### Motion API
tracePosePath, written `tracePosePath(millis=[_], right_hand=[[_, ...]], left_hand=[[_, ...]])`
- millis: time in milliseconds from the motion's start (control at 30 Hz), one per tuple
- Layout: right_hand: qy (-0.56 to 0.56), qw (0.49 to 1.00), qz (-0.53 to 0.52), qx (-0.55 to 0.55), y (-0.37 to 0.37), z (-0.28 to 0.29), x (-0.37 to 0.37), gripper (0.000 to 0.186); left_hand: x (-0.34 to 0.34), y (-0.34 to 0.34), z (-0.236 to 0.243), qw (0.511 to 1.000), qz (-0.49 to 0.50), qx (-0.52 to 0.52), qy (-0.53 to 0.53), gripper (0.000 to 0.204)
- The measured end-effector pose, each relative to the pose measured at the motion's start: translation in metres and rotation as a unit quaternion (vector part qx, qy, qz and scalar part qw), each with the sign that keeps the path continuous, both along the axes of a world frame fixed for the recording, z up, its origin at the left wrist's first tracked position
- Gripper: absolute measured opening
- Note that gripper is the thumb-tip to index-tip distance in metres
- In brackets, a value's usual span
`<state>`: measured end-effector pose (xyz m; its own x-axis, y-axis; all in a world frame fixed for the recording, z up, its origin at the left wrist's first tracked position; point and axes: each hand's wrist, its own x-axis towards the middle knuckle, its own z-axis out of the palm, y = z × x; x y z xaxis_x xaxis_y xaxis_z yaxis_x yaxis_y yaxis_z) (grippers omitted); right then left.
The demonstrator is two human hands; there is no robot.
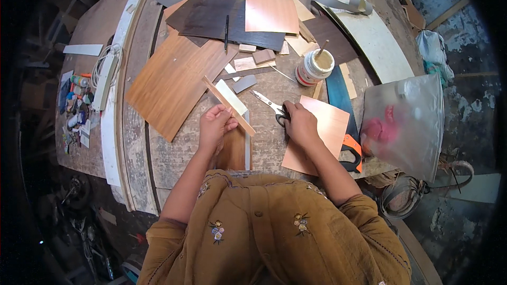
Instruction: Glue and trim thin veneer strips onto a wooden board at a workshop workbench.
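Pinched between the fingertips of my left hand [215, 125] is a narrow wood strip [241, 120], tilted over the bench. A white-faced piece [231, 97] shows along its far side; I cannot tell whether the two are joined. My right hand [302, 125] is closed on the black handles of a pair of scissors [266, 100]. Their metal blades point away to the left, toward the strip. Under my right wrist lies a pinkish veneer sheet [330, 119]. A brown board with a grey edge [232, 150] lies close to my body, below my left hand.
An open jar of glue [315, 67] with a stick in it stands beyond my right hand. An orange-handled handsaw [342, 92] lies beside the veneer. Farther back are a wood-grain sheet [177, 84], dark sheets [227, 18] and small offcuts. A clear plastic bag [404, 126] is at right.
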<state>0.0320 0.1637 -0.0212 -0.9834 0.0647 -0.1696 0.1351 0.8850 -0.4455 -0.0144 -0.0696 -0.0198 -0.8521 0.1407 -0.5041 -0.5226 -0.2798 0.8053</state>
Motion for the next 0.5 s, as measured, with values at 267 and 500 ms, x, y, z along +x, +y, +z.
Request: tracePosePath(millis=[267, 500], right_hand=[[-0.097, 0.988, 0.047, -0.107, 0.014, 0.005, -0.01, 0.039], [-0.182, 0.828, -0.016, -0.53, 0.017, 0.014, 0.02, 0.042]], left_hand=[[-0.001, 0.0, 0.001, 0.999, 0.006, 0.035, 0.033, 0.007], [-0.002, 0.0, 0.008, 0.997, 0.037, 0.052, 0.045, 0.006]])
